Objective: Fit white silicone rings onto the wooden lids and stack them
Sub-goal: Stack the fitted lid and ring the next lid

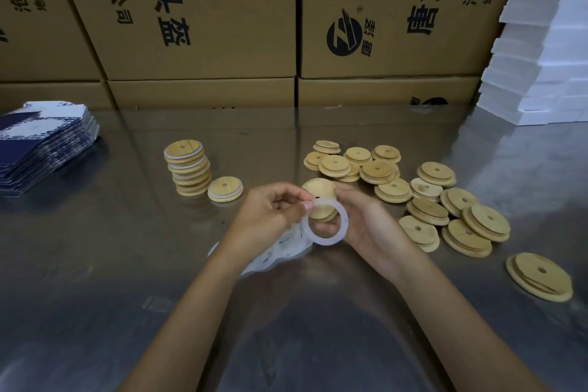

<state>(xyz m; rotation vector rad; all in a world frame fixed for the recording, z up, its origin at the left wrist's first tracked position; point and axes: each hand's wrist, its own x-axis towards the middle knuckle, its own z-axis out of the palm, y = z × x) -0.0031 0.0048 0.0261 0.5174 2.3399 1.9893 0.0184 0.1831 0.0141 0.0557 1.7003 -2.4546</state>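
At frame centre the left hand pinches a white silicone ring between curled fingertips, while the right hand grips a wooden lid just behind it. A stack of ringed lids stands centre-left. Cardboard boxes above read "有限公司" and "头盔".

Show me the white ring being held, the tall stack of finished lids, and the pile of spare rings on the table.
white ring (342, 234): head view, on its lower right band.
stack of finished lids (184, 147): head view, on the top lid's wooden face.
pile of spare rings (270, 256): head view, on the heap's middle, below the left hand.
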